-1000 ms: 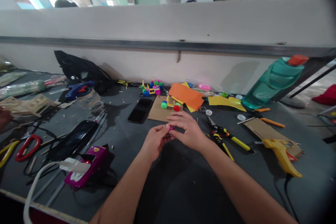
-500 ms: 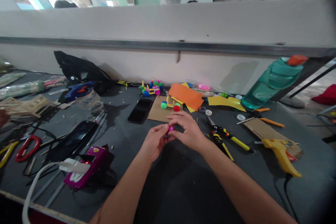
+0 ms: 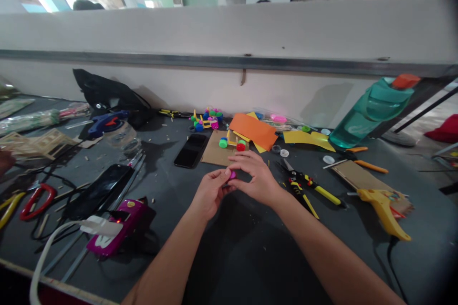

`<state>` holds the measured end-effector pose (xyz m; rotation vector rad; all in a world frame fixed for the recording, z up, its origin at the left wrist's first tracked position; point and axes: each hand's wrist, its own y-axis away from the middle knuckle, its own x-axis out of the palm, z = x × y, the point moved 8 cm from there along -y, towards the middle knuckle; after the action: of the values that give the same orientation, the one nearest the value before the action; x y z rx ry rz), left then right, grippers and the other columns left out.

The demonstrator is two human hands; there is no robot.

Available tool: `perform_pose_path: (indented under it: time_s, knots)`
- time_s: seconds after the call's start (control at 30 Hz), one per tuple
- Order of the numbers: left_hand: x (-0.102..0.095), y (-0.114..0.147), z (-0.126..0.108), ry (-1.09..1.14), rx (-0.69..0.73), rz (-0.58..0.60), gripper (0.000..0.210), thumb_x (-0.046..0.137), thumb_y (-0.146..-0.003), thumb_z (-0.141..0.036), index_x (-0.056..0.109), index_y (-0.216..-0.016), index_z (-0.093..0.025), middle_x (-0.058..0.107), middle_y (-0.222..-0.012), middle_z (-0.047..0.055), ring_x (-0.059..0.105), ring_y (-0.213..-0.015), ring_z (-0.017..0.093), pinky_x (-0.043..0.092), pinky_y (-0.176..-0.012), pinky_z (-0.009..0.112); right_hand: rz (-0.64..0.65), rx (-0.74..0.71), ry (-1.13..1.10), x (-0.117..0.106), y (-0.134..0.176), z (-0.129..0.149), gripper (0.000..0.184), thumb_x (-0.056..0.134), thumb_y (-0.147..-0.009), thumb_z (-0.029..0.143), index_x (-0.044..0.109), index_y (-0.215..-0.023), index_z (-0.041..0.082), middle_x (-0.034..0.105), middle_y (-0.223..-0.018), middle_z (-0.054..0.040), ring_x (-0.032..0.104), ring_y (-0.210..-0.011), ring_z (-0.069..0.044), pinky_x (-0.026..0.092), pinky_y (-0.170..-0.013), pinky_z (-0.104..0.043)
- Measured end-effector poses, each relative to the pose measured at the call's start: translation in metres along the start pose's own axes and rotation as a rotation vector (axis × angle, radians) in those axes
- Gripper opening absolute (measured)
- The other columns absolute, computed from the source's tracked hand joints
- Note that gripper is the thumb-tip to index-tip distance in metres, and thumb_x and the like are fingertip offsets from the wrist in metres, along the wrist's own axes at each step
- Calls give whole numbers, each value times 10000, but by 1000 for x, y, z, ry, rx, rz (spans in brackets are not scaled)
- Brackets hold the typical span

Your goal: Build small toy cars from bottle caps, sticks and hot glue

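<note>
The pink cap sits pinched between the fingertips of the left hand and right hand, both grips clamped on it, just in front of the cardboard sheet.

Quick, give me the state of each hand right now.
Left hand: closed, fingertips pinching the small magenta piece.
Right hand: closed, fingers curled on the same magenta piece from the other side.

Left hand and right hand meet, fingers pinched together.

Fingers mostly hide the magenta piece (shape unclear).
</note>
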<state>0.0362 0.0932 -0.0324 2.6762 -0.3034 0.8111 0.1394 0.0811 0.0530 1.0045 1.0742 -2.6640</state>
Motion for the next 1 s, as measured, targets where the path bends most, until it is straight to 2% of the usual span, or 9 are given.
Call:
perform_pose_path:
  time_s: [0.23, 0.43, 0.63, 0.8, 0.9, 1.0]
  knots:
    - [2, 0, 2, 27, -9, 17, 223, 741, -673, -292, 685, -789, -110, 644, -715, 30, 583, -642, 102, 526, -645, 249, -30, 50, -20, -1, 0, -4, 112, 657, -749, 223, 643, -859, 241, 667, -1063, -29, 521, -1098, -198, 382, -964, -421]
    - [-3, -1, 1, 3, 8, -34, 218, 779, -617, -273, 672, -706, -106, 611, -634, 0, 559, -571, 78, 513, -607, 218, 17, 17, -18, 2, 1, -2, 212, 685, -729, 288, 643, -931, 243, 656, -1093, -28, 525, -1092, -203, 373, -970, -427]
    - [0, -1, 4, 28, -28, -1, 206, 738, -673, -297, 675, -748, -116, 635, -680, 15, 581, -616, 97, 523, -627, 248, -21, 60, 6, 0, 2, -7, 128, 681, -733, 256, 640, -852, 233, 665, -1067, -20, 523, -1090, -190, 373, -969, -414]
    - [-3, -1, 3, -10, -12, -30, 204, 764, -643, -264, 674, -728, -101, 620, -652, 9, 574, -596, 87, 517, -624, 226, 8, 19, 17, 3, 1, -6, 198, 669, -745, 277, 648, -939, 248, 660, -1091, -25, 524, -1099, -201, 364, -973, -439]
    - [-1, -1, 4, -7, -21, -12, 204, 722, -698, -281, 672, -765, -95, 634, -680, 28, 589, -617, 100, 519, -629, 229, 4, 31, 26, 1, 1, -7, 139, 652, -759, 259, 660, -897, 248, 670, -1075, -15, 524, -1101, -202, 353, -985, -447]
    - [1, -2, 6, 107, -53, -2, 262, 591, -812, -354, 659, -846, -104, 662, -771, 67, 622, -680, 133, 529, -660, 258, -8, 64, 8, 4, 1, -7, 115, 652, -758, 281, 666, -866, 243, 665, -1081, -22, 515, -1110, -210, 375, -968, -438]
